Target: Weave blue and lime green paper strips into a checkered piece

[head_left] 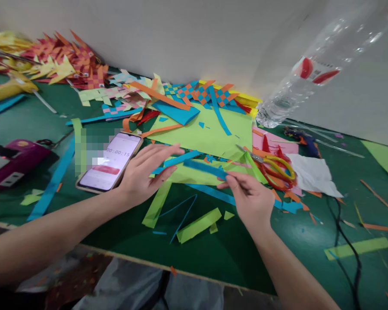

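Observation:
My right hand (250,198) pinches the right end of a short blue paper strip (204,168), which points leftward over the green table (233,258). To its left, my left hand (148,170) is spread, fingers apart and holding nothing, beside a lit phone (111,161). Another blue strip (183,158) lies just past my left fingertips. Beneath and beyond the hands are light green paper sheets (200,133) and a long blue strip (213,193). Nearer the table's front edge lie a folded light green strip (198,224) and thin blue slivers (184,217).
Scissors (280,168) and a white tissue (317,174) lie right of my right hand. A plastic bottle (313,71) leans at the back right. Woven paper pieces (207,94) line the wall. On the left are a glue gun (13,86) and a purple device (19,161).

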`<move>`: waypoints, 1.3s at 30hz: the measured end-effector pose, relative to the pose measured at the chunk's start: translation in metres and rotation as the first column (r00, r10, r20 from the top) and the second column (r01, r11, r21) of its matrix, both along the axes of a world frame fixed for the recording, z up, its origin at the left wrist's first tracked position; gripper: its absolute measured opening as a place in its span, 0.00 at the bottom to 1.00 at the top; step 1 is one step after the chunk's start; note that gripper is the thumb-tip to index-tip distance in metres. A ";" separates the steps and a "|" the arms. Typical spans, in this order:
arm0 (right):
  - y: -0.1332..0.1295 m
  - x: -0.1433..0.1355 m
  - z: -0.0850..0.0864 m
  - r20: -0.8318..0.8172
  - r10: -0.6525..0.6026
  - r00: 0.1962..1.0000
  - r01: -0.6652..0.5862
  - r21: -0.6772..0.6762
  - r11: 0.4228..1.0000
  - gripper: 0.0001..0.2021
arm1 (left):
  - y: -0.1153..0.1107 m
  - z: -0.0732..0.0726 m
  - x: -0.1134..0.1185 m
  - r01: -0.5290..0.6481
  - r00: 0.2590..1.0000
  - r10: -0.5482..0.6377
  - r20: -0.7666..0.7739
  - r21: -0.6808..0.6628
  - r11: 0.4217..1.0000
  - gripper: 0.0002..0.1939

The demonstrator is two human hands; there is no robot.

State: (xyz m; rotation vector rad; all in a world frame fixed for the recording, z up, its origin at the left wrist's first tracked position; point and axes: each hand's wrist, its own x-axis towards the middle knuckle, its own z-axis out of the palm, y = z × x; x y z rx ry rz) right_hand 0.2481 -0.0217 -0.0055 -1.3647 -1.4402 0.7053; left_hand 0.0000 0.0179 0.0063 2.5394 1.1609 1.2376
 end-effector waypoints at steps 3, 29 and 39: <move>0.009 0.006 0.000 -0.039 -0.101 0.994 0.099 -0.054 0.994 0.08 | 0.004 -0.001 -0.005 -0.039 0.993 0.050 -0.109 0.103 0.994 0.25; 0.031 0.026 0.007 -0.628 -0.201 0.752 0.264 0.008 0.964 0.02 | 0.000 0.009 -0.006 0.200 0.969 -0.077 0.235 -0.559 0.805 0.08; 0.028 0.023 0.001 -0.379 -0.136 0.915 0.137 -0.025 0.990 0.10 | -0.004 -0.002 0.008 0.413 0.853 -0.075 0.517 -0.579 0.703 0.07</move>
